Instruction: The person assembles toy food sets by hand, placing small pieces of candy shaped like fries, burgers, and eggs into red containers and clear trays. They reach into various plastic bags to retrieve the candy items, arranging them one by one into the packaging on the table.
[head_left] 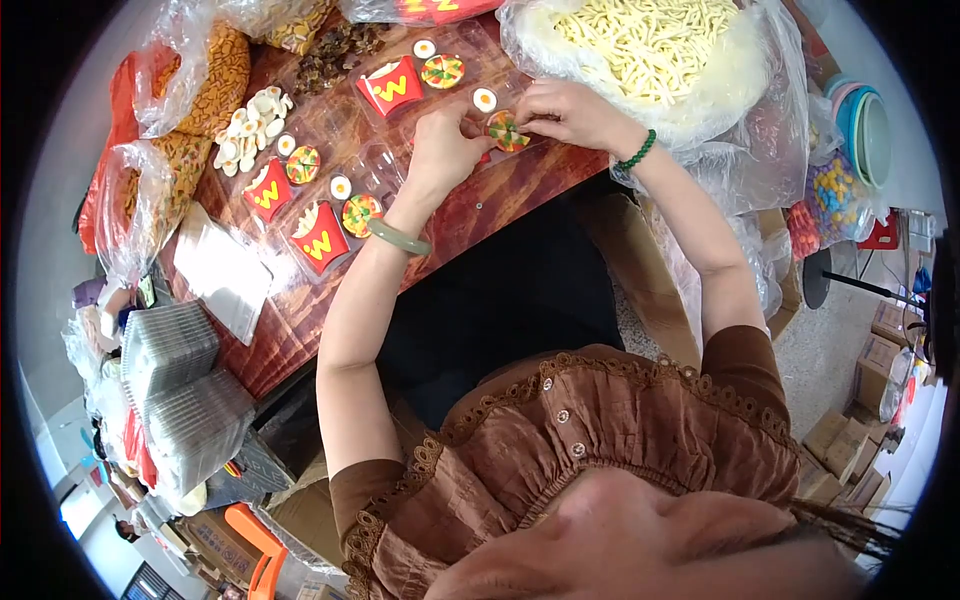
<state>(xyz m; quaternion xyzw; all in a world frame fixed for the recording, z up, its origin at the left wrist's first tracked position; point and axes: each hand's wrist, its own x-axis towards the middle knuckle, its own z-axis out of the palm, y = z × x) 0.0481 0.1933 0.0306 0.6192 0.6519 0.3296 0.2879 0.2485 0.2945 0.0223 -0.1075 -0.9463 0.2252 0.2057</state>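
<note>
Between my two hands is a round toy pizza [508, 131] with a green, red and yellow top. The fingers of my right hand [568, 113] pinch its right edge. My left hand [447, 148] has its thumb and fingertips bent together at the pizza's left side; what they hold, if anything, is hidden. A red piece shows partly beneath the left hand. Just above lies a toy fried egg [485, 99]. Clear plastic trays on the table carry matching sets, among them a red toy fries box [391, 87], another pizza [442, 71] and an egg [424, 48].
Left on the table are more fries boxes [320, 238], a pile of toy eggs [250, 130] and bags of orange pieces [212, 80]. A big bag of pale toy fries [650, 50] stands at the back right. Stacked clear trays [175, 350] stand beyond the left edge.
</note>
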